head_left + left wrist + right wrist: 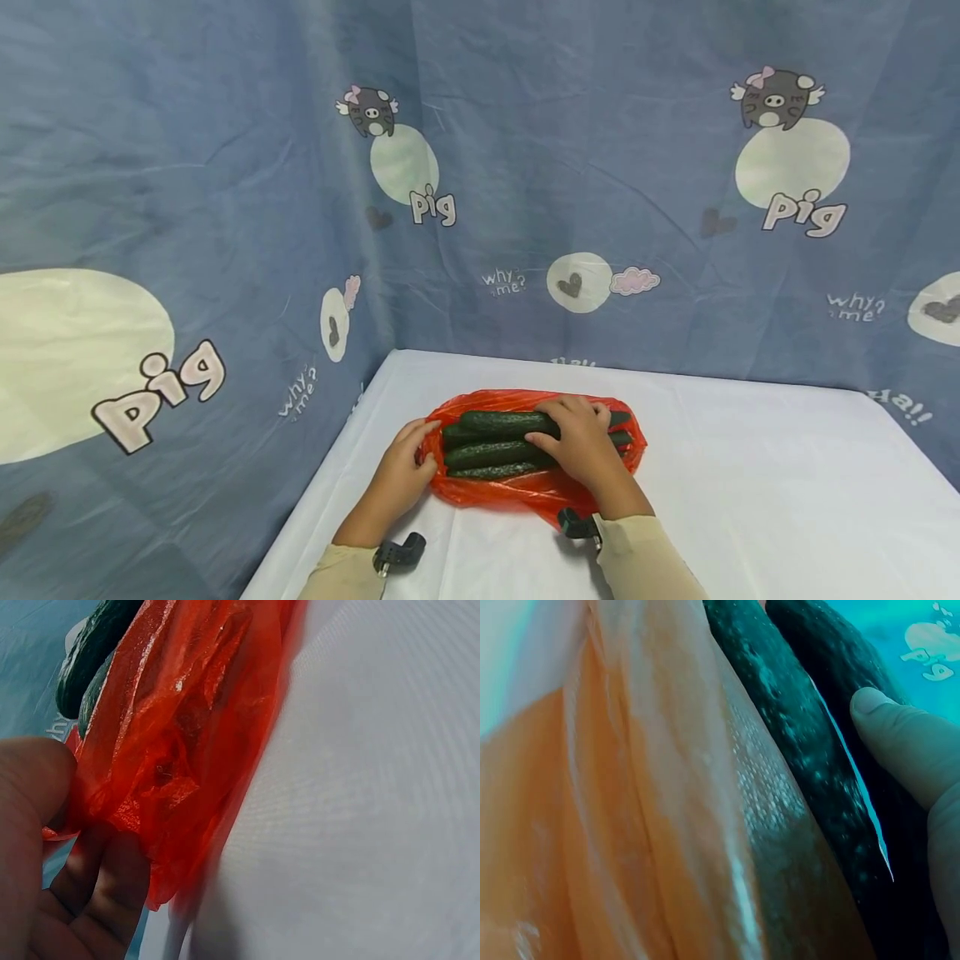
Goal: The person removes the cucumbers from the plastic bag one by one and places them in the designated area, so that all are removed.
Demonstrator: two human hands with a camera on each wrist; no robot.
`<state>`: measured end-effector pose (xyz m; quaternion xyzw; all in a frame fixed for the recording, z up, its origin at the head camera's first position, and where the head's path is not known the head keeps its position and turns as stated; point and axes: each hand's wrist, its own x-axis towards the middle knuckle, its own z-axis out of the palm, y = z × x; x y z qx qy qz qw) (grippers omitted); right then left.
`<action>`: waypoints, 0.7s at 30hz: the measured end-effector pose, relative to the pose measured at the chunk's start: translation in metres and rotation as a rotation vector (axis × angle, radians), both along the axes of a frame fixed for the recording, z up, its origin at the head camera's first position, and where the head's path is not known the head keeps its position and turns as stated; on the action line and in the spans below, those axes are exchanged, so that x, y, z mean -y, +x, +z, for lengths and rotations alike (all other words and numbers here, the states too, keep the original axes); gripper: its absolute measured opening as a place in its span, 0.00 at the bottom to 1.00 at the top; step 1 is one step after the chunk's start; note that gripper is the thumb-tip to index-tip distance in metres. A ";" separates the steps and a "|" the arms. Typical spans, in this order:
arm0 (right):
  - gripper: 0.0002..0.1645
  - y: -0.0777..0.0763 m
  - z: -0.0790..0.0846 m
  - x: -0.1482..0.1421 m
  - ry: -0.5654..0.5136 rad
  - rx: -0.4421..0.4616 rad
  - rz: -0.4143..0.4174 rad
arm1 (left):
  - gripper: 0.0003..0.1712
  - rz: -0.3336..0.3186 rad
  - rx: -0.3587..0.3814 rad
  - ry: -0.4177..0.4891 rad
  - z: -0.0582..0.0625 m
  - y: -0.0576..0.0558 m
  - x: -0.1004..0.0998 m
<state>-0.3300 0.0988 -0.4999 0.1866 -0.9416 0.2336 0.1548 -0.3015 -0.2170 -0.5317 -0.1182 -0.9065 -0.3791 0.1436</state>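
Several dark green cucumbers (487,452) lie side by side in a red plastic bag (502,493), its mouth spread wide around them. At the bag's left end, my left hand (401,473) pinches the crumpled plastic (176,795) between thumb and fingers. My right hand (583,443) grips the upper cucumber (498,423) from above, near its right end. In the right wrist view the thumb (900,735) lies along that cucumber (829,652), beside another cucumber (780,712); the other fingers are hidden there.
The bag rests on a white-covered table (765,475), toward its left side. Blue curtains (645,167) with pig prints hang behind the table and along its left. A dark wrist device (401,552) sits on the left wrist, with another such device (577,525) on the right.
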 end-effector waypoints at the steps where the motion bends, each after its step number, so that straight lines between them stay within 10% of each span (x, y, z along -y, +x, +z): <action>1: 0.32 0.000 0.001 -0.002 0.002 0.001 -0.004 | 0.32 -0.002 0.000 0.004 0.000 0.000 -0.001; 21: 0.30 0.008 0.009 -0.027 -0.008 -0.037 -0.076 | 0.32 -0.015 0.006 0.016 0.003 0.002 0.000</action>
